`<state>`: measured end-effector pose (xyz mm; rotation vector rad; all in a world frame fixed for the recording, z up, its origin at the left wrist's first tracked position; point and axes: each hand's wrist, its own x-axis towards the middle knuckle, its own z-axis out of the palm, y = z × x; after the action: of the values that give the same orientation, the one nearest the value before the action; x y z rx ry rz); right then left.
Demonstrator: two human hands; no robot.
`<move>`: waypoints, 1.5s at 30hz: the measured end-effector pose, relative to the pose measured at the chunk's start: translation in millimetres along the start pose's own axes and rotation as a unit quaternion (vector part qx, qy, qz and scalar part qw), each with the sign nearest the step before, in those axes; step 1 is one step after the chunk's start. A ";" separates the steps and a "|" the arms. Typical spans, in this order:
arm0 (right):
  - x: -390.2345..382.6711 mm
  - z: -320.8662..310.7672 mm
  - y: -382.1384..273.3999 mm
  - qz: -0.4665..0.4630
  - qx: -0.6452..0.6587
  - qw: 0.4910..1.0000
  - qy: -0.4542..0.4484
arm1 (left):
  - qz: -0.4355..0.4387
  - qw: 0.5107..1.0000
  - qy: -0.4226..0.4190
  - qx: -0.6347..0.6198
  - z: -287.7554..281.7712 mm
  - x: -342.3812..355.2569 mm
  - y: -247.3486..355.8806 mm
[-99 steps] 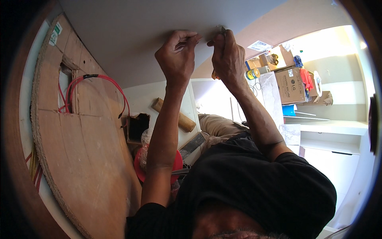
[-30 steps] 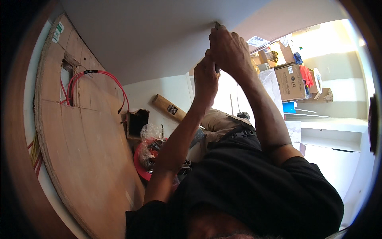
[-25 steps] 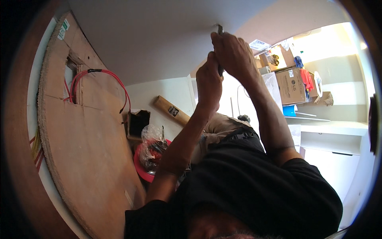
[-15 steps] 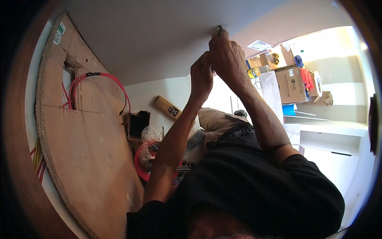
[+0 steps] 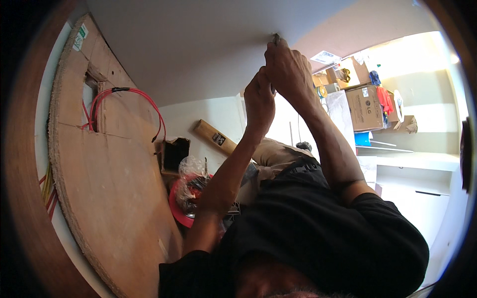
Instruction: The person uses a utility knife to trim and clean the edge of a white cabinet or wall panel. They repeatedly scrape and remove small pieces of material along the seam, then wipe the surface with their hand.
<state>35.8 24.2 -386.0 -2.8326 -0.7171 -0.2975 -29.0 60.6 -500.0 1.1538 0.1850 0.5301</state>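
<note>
On my feed the right hand (image 5: 287, 68) was closed around a slim dark tool (image 5: 276, 39), whose tip stuck out just above the fingers, right up at the grey panel (image 5: 194, 54). The left hand (image 5: 260, 101) sat curled just below, against the right; I couldn't tell whether it gripped the tool too. I judged the tool light, stiff and possibly slick, best held along its length, clear of the tip; the panel looked rigid but liable to chip. Three seconds earlier the left hand had been level with the right, just apart from it.
</note>
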 end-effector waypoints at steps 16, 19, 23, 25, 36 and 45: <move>-10.1 25.8 23.5 -0.020 0.201 0.978 0.053 | 0.154 0.978 0.061 0.129 -26.8 23.6 -0.9; -10.1 15.4 31.6 -0.054 0.241 0.968 0.047 | 0.207 0.961 0.094 0.155 -29.8 26.1 17.0; -7.8 9.1 33.5 -0.045 0.220 0.974 0.029 | 0.222 0.953 0.109 0.175 -31.5 31.8 38.0; -8.9 6.4 33.5 -0.040 0.228 0.973 0.019 | 0.226 0.949 0.121 0.182 -27.7 36.2 46.1; -26.5 -22.7 92.4 -0.050 0.413 0.907 -0.066 | 0.309 0.893 0.201 0.258 15.5 56.8 53.7; -10.1 -16.1 91.0 -0.165 0.263 0.950 -0.008 | 0.235 0.916 0.272 0.178 42.2 52.7 43.2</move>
<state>69.1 -62.6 -386.3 -2.2101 -1.0897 -0.1082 20.5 64.6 -437.1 1.3889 0.5060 1.2891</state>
